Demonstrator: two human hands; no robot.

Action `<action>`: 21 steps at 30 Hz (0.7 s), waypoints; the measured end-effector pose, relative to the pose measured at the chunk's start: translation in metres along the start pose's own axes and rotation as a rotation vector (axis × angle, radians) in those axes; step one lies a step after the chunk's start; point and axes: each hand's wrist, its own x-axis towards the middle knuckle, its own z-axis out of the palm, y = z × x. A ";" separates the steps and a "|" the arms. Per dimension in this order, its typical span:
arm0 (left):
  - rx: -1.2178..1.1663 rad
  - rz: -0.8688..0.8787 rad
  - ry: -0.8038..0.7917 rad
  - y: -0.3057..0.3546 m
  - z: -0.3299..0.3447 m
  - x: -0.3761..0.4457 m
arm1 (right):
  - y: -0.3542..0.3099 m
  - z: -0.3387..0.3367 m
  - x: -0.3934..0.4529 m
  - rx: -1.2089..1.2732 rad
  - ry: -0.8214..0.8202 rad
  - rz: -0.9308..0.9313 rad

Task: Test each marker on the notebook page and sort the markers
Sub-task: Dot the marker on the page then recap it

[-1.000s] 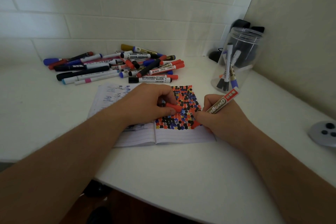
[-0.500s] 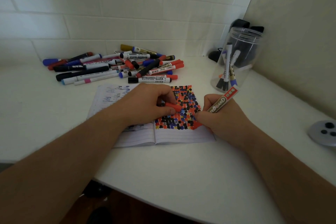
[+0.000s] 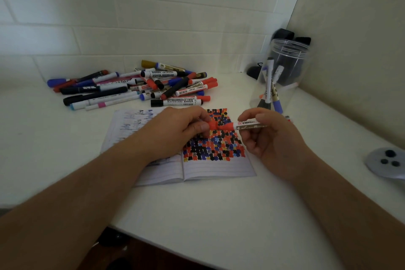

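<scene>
While the left hand (image 3: 175, 129) pinches the red cap (image 3: 213, 126) and the right hand (image 3: 266, 136) grips the marker (image 3: 249, 124) at frame centre, recapping seems underway; next, seat it squarely.

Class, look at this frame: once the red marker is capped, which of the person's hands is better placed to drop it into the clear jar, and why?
Right. The right hand already grips the red marker by its barrel and lies nearer the clear jar. The left hand only pinches the red cap and sits farther away, over the notebook.

a home desk corner: white tiled wall (image 3: 153, 17), white tabletop (image 3: 208, 215), heaped markers (image 3: 140, 87), open notebook (image 3: 197, 169).
</scene>
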 end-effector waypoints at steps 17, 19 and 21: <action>-0.170 0.056 0.261 0.000 -0.001 0.000 | 0.002 0.002 0.008 -0.155 0.245 -0.010; -0.180 0.058 0.281 0.000 0.000 0.000 | 0.005 0.001 0.009 -0.195 0.240 -0.040; -0.194 0.056 0.302 0.000 0.001 0.000 | 0.007 0.003 0.008 -0.235 0.220 -0.052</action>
